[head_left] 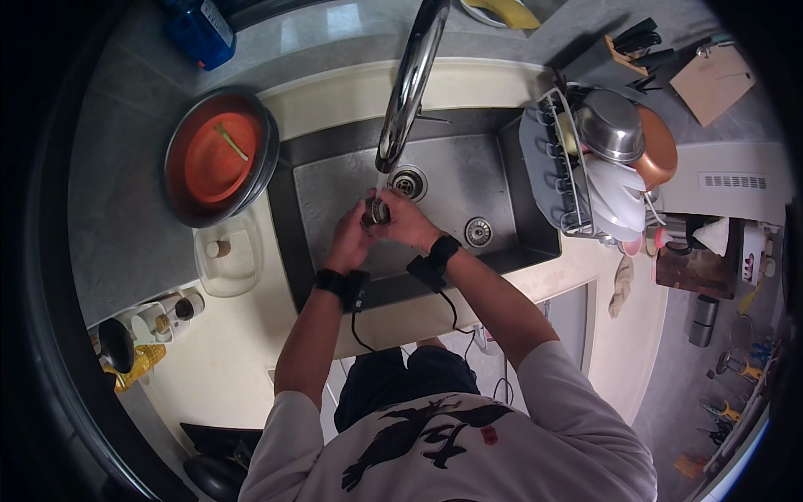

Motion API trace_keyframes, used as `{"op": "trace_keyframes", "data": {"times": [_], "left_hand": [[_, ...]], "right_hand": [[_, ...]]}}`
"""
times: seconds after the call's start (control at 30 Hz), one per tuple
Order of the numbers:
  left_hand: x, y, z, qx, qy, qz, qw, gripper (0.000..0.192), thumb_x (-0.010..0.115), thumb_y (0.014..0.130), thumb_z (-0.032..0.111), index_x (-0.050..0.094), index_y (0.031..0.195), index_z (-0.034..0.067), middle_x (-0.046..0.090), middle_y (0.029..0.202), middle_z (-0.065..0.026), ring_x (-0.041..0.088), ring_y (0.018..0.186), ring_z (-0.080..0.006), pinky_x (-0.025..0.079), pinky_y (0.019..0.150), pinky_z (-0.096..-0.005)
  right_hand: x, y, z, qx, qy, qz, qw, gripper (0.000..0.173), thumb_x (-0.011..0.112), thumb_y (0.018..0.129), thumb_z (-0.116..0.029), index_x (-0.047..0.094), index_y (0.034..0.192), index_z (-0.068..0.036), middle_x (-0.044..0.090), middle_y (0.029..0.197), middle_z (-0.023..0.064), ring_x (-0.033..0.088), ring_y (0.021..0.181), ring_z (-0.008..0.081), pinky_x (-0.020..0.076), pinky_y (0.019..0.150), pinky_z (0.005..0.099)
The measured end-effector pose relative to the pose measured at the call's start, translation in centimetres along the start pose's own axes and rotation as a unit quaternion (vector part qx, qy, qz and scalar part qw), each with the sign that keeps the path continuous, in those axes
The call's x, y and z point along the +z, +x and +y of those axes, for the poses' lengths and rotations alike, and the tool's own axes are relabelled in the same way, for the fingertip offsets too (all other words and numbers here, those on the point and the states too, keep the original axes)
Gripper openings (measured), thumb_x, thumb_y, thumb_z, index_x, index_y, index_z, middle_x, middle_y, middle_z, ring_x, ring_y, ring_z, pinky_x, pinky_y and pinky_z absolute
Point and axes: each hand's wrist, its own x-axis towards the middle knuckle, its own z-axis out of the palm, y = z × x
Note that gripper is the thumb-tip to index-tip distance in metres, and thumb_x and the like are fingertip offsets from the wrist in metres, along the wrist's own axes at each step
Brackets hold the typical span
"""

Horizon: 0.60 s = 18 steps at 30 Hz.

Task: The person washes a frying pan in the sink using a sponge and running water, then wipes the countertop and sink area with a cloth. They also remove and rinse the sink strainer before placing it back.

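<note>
Over the stainless steel sink [339, 169], both of my hands are closed around a small dark round object [377, 212], perhaps a little jar. My left hand [351, 238] holds its left side, and my right hand [408, 216] grips it from the right. The fingers cover much of it, so its exact kind is unclear. Directly above is the spout of a chrome faucet [404, 94], with a thin stream of water running down onto the fingers. An open drain [408, 182] lies just beyond my right hand. A metal strainer [478, 232] sits to the right in the sink.
Left of the sink stand stacked basins [172, 169] with a red colander [204, 176] and a green stalk inside. Nearer is a clear plastic container [241, 276] holding a cork-like stopper [218, 249]. A loaded dish rack [546, 163] borders the sink's right side. Cables hang from both wristbands.
</note>
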Motion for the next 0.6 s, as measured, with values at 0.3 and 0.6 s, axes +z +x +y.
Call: {"op": "trace_keyframes", "data": {"times": [0.3,0.6], "left_hand": [[1.0,-0.3,0.1,0.067,0.234,0.019,0.970,0.029,0.055,0.112,0.033,0.068,0.121,0.009,0.070,0.110,-0.0006,0.065,0.098,-0.0129,0.050,0.087,-0.0282],[0.8,0.1,1.3,0.006,0.055,-0.015,0.998,0.031,0.054,0.112,0.032,0.064,0.126,0.006,0.069,0.111,-0.0025,0.066,0.102,-0.0139,0.052,0.089,-0.0302]], "right_hand": [[-0.4,1.7,0.2,0.451,0.338,-0.016,0.826,0.070,0.071,0.093,-0.054,0.063,0.126,0.007,0.070,0.102,0.0155,0.072,0.070,0.0263,0.0533,0.044,0.0333],[-0.4,1.2,0.6,0.079,0.103,0.002,0.991,0.060,0.083,0.085,-0.035,0.063,0.130,0.000,0.066,0.111,0.0177,0.069,0.103,0.0347,0.0608,0.081,0.0462]]}}
